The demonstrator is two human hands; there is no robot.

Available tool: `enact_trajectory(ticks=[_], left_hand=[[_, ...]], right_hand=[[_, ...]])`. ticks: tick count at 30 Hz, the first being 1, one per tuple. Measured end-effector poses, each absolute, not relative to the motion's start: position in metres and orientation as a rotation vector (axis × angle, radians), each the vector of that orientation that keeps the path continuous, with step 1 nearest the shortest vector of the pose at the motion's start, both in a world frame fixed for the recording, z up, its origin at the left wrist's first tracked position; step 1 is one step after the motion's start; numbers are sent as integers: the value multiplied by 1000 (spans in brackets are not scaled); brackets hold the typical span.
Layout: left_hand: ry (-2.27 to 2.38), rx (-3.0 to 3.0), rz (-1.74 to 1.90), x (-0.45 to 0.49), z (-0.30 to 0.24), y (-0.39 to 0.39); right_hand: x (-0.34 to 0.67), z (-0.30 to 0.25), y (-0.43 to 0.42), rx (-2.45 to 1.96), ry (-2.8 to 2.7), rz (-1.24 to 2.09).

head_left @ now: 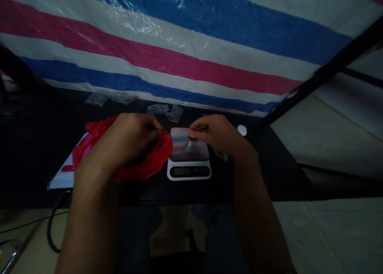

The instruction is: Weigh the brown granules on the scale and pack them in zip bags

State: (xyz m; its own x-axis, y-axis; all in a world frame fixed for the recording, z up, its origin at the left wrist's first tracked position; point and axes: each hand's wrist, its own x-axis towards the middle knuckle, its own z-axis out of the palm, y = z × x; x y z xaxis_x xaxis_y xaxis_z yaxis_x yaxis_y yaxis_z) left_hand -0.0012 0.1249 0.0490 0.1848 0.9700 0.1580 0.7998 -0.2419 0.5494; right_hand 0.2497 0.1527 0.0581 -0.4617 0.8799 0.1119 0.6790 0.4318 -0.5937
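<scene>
While on bag, left hand (pinched)

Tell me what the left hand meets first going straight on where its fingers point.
Probably the scale, just past the red bag under the left hand; depth is unclear, so it could instead reach the small container the right hand holds.

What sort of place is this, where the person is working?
Probably an improvised weighing and packing spot, not a fitted workshop: a striped plastic tarp serves as the wall, a small digital scale stands on a dark table, and little clear bags lie behind it.
</scene>
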Motion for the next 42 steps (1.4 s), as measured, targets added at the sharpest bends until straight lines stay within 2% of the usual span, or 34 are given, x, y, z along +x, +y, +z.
enact_trajectory(ticks=[3,7,21,31,39,42], left_hand=[[1736,1929,424,-19,46,121],[1781,1802,223,-28,36,124],[1664,2011,260,-16,36,123],[1678,2168,313,-9,34,124],[1649,2151,344,-6,32,124],[1650,2144,346,-7,28,125]], right_hand=[[253,58,152,-1312,-2251,697],[258,57,154,-1330,-2261,567],[257,48,159,-1241,-2231,741],[266,50,160,-1231,-2213,642],[292,75,128,-1819,-2338,780],[295,70,113,-1895,-2346,657]])
